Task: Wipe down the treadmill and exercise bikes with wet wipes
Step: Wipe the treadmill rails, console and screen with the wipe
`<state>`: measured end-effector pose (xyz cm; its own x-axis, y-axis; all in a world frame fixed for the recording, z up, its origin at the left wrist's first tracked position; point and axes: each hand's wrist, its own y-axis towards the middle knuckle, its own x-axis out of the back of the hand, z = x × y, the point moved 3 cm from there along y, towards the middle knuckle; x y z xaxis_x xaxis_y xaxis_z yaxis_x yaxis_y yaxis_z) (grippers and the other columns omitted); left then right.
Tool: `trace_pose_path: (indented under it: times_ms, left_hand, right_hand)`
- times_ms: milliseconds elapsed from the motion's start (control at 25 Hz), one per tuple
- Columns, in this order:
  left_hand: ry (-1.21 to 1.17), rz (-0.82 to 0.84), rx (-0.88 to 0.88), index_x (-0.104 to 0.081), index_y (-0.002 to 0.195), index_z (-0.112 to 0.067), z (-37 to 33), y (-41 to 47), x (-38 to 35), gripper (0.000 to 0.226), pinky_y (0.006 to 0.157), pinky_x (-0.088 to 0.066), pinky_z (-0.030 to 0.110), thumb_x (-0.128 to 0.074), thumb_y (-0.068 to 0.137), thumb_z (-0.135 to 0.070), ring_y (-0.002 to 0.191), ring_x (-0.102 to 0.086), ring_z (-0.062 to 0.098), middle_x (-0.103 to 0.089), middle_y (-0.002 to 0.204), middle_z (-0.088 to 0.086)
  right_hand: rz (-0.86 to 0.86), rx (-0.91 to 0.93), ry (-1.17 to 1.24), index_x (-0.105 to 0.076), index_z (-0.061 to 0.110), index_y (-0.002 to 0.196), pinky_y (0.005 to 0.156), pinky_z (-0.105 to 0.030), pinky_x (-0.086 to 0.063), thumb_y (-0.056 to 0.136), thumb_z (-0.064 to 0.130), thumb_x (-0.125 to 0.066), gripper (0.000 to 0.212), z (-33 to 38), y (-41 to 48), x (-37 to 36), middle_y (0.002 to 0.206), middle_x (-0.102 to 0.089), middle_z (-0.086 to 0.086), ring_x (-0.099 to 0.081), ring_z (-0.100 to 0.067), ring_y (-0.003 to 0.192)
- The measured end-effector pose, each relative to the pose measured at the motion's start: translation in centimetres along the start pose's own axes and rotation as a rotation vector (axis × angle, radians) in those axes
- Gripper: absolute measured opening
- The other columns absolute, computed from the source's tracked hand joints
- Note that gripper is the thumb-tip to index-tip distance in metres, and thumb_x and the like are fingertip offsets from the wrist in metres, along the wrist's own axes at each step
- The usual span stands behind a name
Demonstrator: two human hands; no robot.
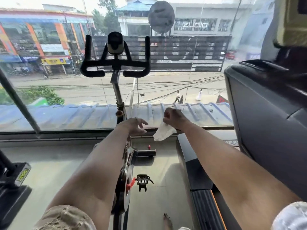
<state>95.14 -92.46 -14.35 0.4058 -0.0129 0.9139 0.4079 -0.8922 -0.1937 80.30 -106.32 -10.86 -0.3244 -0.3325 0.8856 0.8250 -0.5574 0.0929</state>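
Head view: the right hand (174, 119), just right of the frame's centre, pinches a crumpled white wet wipe (163, 132) between curled fingers and thumb, and the wipe hangs below the fist. Just beside it to the left, the left hand (134, 126) is released, fingers loosely spread and holding nothing, in front of the black upright stem of the exercise bike (118, 97). The bike's black foam-covered handlebars (116, 63) stand at upper centre against the large glass window (166, 90). Its dark metal flywheel (123, 180) and black caged pedal (143, 179) sit low in the centre between the two forearms. At the right edge rises the dark grey treadmill (265, 105). Its black deck with an orange-edged side rail (204, 201) runs under the right forearm towards the lower right.
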Motion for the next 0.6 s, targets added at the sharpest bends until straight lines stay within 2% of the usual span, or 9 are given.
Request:
trace_pose_path:
  times_ms: [200, 280, 360, 480, 600]
  left_hand:
    - [-0.005, 0.009, -0.013, -0.046, 0.143, -0.029, 1.2, 8.8, 1.5, 0.052, 0.109, -0.040, 0.039, -0.062, 0.094, -0.040, 0.122, -0.055, 0.020, -0.059, 0.133, -0.001]
    - [-0.109, -0.014, -0.001, -0.045, 0.144, -0.025, 1.1, 13.2, 2.1, 0.054, 0.111, -0.037, 0.039, -0.058, 0.096, -0.044, 0.126, -0.052, 0.023, -0.058, 0.137, 0.003]
    - [-0.260, -0.027, 0.016, -0.045, 0.144, -0.019, 0.9, 17.3, 2.5, 0.055, 0.112, -0.035, 0.041, -0.051, 0.098, -0.049, 0.129, -0.050, 0.027, -0.054, 0.142, 0.009]
    - [-0.381, 0.040, 0.000, -0.048, 0.142, -0.016, 0.4, 23.7, 3.3, 0.055, 0.112, -0.035, 0.043, -0.050, 0.098, -0.049, 0.127, -0.050, 0.028, -0.050, 0.145, 0.012]
    - [-0.469, 0.077, -0.018, -0.048, 0.142, -0.014, -0.3, 27.8, 4.5, 0.051, 0.113, -0.029, 0.035, -0.056, 0.098, -0.038, 0.133, -0.046, 0.025, -0.046, 0.149, 0.011]
  right_hand:
    - [-0.024, -0.057, 0.114, -0.059, 0.008, 0.099, 0.072, -0.025, -0.041, 0.087, 0.017, -0.055, 0.015, -2.9, 8.8, -0.7, 0.091, -0.064, -0.009, -0.057, -0.020, 0.081]
    - [-0.031, -0.077, 0.210, -0.057, 0.008, 0.092, 0.062, -0.022, -0.040, 0.087, 0.015, -0.053, 0.009, -4.4, 12.8, -0.6, 0.080, -0.066, -0.008, -0.058, -0.013, 0.066]
    - [-0.026, -0.104, 0.267, -0.058, 0.005, 0.090, 0.051, -0.022, -0.035, 0.088, 0.015, -0.052, 0.012, -5.9, 16.3, -0.4, 0.074, -0.063, -0.007, -0.053, -0.010, 0.059]
    - [0.001, -0.145, 0.338, -0.056, 0.005, 0.083, 0.051, -0.023, -0.034, 0.091, 0.017, -0.048, 0.016, -8.3, 21.9, -0.1, 0.074, -0.057, -0.009, -0.051, -0.019, 0.065]
    - [-0.006, -0.187, 0.459, -0.047, 0.012, 0.073, 0.051, -0.025, -0.038, 0.094, 0.013, -0.044, 0.021, -10.1, 25.3, 0.4, 0.074, -0.052, -0.010, -0.050, -0.020, 0.065]
